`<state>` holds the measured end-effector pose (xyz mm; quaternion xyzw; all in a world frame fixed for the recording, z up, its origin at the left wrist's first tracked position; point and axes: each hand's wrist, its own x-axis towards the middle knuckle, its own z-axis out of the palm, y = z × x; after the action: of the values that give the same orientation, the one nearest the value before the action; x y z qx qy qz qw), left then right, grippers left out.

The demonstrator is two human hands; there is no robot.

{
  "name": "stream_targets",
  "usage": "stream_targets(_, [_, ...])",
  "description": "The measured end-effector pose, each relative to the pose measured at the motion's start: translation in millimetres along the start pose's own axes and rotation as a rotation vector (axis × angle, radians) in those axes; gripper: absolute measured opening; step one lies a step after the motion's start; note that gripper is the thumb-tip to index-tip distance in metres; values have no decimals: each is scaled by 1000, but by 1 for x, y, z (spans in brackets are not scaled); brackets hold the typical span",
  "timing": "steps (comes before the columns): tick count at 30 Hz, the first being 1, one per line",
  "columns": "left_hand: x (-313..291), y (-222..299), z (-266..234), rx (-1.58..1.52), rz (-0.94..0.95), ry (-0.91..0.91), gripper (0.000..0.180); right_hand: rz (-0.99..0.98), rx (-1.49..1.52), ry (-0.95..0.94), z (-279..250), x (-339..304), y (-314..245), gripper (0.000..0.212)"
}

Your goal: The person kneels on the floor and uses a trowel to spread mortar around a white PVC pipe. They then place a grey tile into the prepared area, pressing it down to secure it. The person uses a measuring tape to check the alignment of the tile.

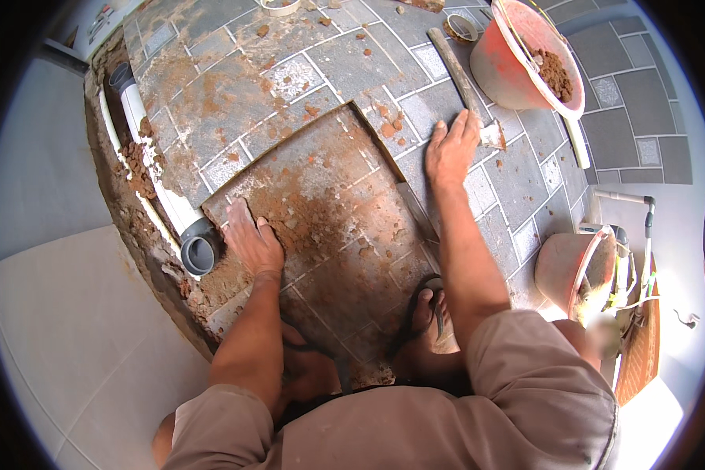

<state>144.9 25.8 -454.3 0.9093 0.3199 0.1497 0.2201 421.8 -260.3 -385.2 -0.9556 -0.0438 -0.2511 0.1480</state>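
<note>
My left hand (255,244) lies palm down with fingers stretched out, on loose reddish dirt at the left side of a dirt-covered rectangular floor patch (329,294) with dark edges. Close to its left is the grey socket (199,252) of a white drain pipe (160,180). My right hand (453,149), also flat with fingers extended, rests on the grey tiled floor right of the patch. Against its fingertips lies a wooden-handled tool (450,69); a flat metal end (492,135) shows beside the hand. The hand partly hides that tool, so its exact kind is unclear.
A dirt-stained bucket (497,70) with soil (554,76) stands far right, a second bucket (564,270) nearer at right. Thin white pipe (111,125) runs along the dug trench (176,301) by the left wall. My sandalled foot (423,313) is on the patch. Rubble bits dot the tiles.
</note>
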Motion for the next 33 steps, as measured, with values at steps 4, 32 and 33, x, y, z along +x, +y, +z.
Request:
stream_targets(4, [0, -3, -4, 4, -12, -15, 63, 73, 23, -163, 8, 10, -20, 46])
stream_targets(32, [9, -1, -15, 28, -75, -72, 65, 6, 133, -28, -24, 29, 23, 28])
stream_targets(33, [7, -4, -14, -9, -45, -36, 66, -10, 191, 47, -22, 22, 18, 30])
